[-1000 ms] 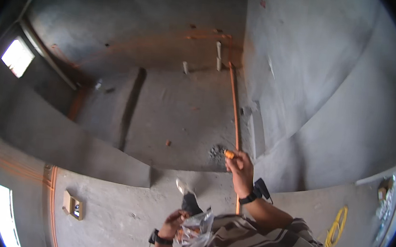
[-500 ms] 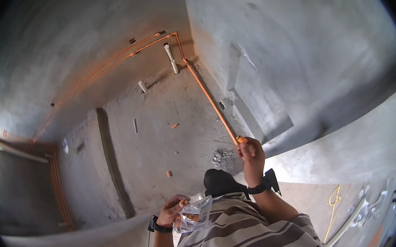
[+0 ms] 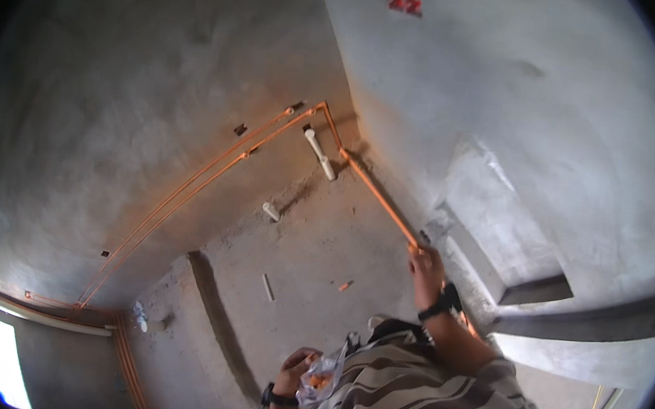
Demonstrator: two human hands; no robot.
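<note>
Fingers [image 3: 417,262] of the right hand [image 3: 427,283] are drawn in close, at four o'clock from the view's centre! Orange is glimpsed at their tips, but whether the long straight orange pipe [image 3: 379,198] is pinched, or a separate piece in front of it, cannot be told. From there the pipe is seen running along the floor towards half past ten. Down at six o'clock, a small crinkled clear plastic bag [image 3: 334,370] is gripped in the left hand [image 3: 294,372], small orange pieces [image 3: 318,380] bunched inside. The bag, it is judged, is best kept mouth up so that nothing is spilled; at the right, a light fingertip grip, held steady and free of grit, would serve well.

And the room: a rough grey cement floor [image 3: 315,254] is bounded by smooth grey plaster walls [image 3: 511,104]. Two thin orange pipes [image 3: 246,155] are carried along one wall, eleven round to eight. A white plastic pipe stub [image 3: 320,156] is spotted near twelve, a dark straight band [image 3: 221,324] at seven, a bright rectangular window [image 3: 1,354] at eight.
</note>
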